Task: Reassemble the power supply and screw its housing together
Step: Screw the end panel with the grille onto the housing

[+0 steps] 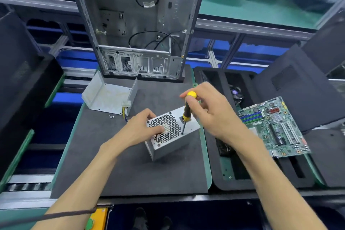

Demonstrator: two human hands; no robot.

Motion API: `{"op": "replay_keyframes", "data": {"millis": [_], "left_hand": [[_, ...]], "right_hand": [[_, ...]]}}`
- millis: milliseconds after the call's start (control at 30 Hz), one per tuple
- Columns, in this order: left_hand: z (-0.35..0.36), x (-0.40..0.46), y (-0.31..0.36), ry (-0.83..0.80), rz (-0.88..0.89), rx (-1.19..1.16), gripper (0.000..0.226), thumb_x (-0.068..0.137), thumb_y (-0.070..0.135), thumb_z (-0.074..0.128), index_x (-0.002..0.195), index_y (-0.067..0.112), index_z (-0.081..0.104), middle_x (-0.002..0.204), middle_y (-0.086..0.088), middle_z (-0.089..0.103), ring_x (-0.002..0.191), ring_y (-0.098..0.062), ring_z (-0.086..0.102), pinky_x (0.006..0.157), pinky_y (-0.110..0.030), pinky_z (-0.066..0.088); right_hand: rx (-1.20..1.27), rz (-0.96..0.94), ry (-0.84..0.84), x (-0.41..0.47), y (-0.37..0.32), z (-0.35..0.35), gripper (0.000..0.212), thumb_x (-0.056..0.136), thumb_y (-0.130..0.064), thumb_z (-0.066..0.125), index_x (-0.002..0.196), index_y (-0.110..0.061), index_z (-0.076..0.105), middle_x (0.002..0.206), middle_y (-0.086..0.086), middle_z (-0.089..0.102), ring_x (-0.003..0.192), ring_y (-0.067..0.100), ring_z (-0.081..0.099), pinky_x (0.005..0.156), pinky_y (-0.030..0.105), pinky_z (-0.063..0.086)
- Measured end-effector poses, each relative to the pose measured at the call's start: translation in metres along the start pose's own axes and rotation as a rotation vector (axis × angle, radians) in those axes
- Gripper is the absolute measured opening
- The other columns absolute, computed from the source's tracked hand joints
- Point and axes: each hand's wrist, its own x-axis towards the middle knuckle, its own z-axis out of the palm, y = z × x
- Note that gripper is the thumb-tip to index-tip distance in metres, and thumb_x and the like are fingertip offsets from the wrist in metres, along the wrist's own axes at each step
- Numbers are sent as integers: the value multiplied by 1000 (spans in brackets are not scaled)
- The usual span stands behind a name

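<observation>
The power supply sits tilted on the dark worktop; the left hand has its grip clasped on the fan-grille side; the right hand pinches the yellow-capped screwdriver, tip on the housing.

Bright, even light is falling from overhead, perhaps. Edges are bowing with wide-angle distortion, and far corners are blurring

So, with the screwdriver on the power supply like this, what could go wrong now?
The power supply seems to stand tilted on the mat, steadied only by the left hand, so it might tip under pressure. The screwdriver in the right hand could slip off the screw. The loose screw nearby could get lost.
</observation>
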Motion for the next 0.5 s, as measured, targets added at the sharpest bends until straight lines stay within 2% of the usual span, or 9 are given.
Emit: {"op": "replay_keyframes", "data": {"millis": [100, 167, 233, 300, 333, 400, 467, 500], "left_hand": [[-2, 4, 0, -23, 14, -31, 32, 82, 32, 83, 91, 20, 54, 100, 5, 72, 90, -17, 70, 87, -43, 55], [-1, 4, -2, -24, 23, -41, 31, 83, 34, 81, 93, 21, 55, 99, 6, 71, 86, -17, 69, 81, -39, 54], [2, 3, -5, -6, 33, -59, 30, 84, 34, 80, 95, 22, 56, 98, 8, 69, 87, -16, 68, 78, -36, 52], [6, 2, -9, 22, 50, -91, 29, 84, 33, 80, 98, 22, 57, 99, 10, 68, 90, -11, 66, 76, -27, 50], [7, 1, -11, 32, 58, -104, 29, 84, 33, 80, 99, 22, 57, 101, 12, 67, 92, -5, 65, 74, -21, 47], [10, 1, -13, 41, 68, -128, 30, 84, 33, 80, 100, 22, 58, 102, 18, 65, 92, 11, 60, 70, -8, 42], [12, 1, -16, 51, 69, -148, 31, 84, 32, 81, 102, 20, 58, 99, 22, 64, 86, 21, 57, 65, -1, 40], [13, 1, -17, 57, 68, -154, 31, 84, 32, 81, 103, 20, 59, 98, 23, 63, 83, 26, 55, 65, 1, 39]], "right_hand": [[-391, 11, -173, 15, -22, -21, 16, 96, -25, 54, 96, -17, 68, 94, -2, 61, 80, 13, 57, 76, 30, 47], [-734, -7, -338, 24, -37, -27, 20, 100, -24, 45, 106, -16, 62, 104, 0, 59, 94, 23, 59, 79, 37, 47], [-1028, -145, -548, 27, -47, -24, 19, 104, -21, 39, 109, -11, 54, 106, 4, 50, 103, 27, 56, 81, 40, 49], [-1161, -274, -682, 27, -53, -20, 13, 104, -22, 41, 101, -11, 48, 101, 7, 39, 93, 26, 51, 77, 41, 50], [-1205, -322, -706, 26, -56, -19, 11, 102, -21, 46, 103, -11, 49, 104, 8, 41, 86, 24, 46, 70, 38, 47], [-1309, -429, -754, 29, -61, -22, 12, 96, -14, 52, 108, -12, 52, 111, 7, 49, 82, 25, 49, 59, 34, 35], [-1391, -562, -816, 36, -63, -25, 13, 93, -9, 52, 104, -14, 55, 106, 4, 61, 85, 28, 59, 59, 35, 31], [-1415, -597, -836, 39, -64, -26, 12, 93, -10, 51, 103, -14, 57, 103, 4, 64, 82, 30, 59, 60, 35, 32]]}}
